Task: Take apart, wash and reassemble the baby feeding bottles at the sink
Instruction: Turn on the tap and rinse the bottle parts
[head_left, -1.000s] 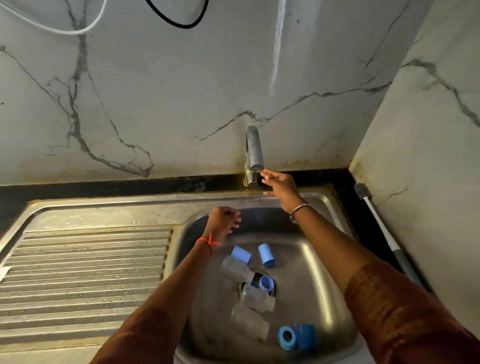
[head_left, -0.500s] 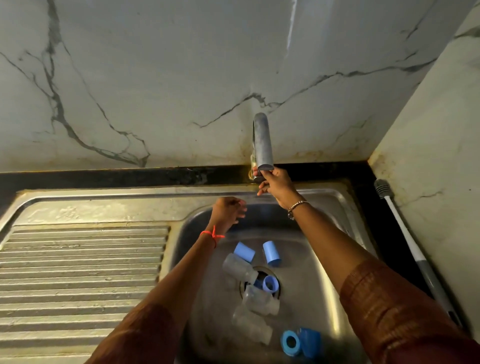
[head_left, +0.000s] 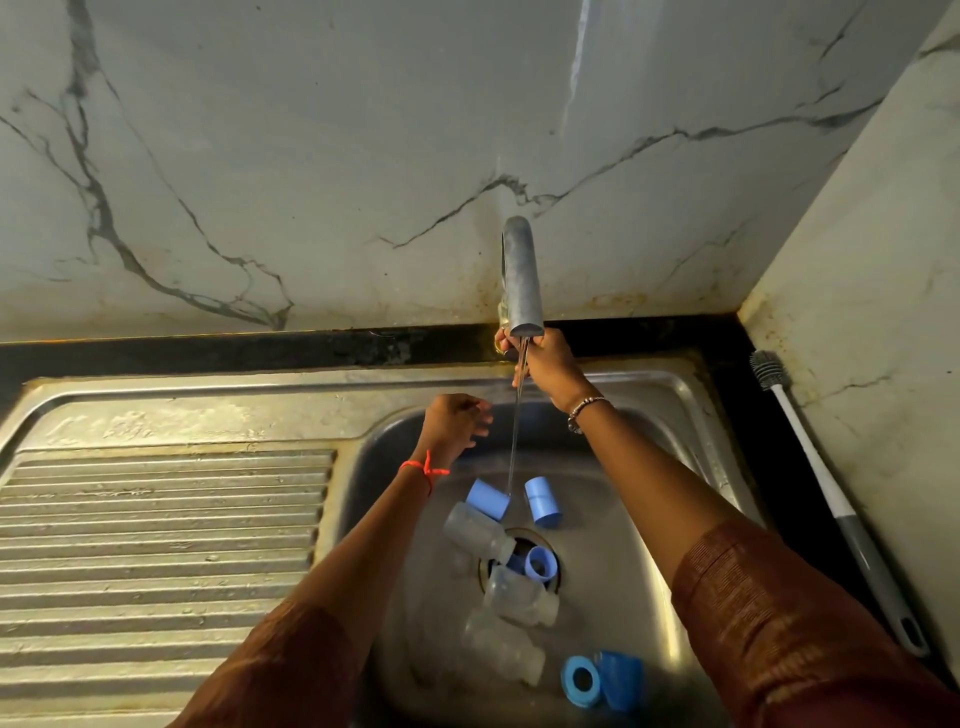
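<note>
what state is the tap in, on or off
On: a thin stream of water falls from the tap into the sink.

White marble wall (head_left: 311, 156) veined dark grey at twelve o'clock, grey metal tap (head_left: 522, 280) at centre, ribbed silvery steel draining board (head_left: 156, 545) at nine, blue plastic caps (head_left: 543, 501) and cloudy clear bottles (head_left: 475, 535) at five, white-and-grey brush (head_left: 816, 467) at three.

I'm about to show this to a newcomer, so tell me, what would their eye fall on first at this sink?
Most likely the thin stream of water running from the tap at the back of the sink basin, with the right hand gripping at the tap's base and the left hand loosely curled beside the stream. Next, the clear bottles and blue caps lying scattered on the basin floor.
</note>
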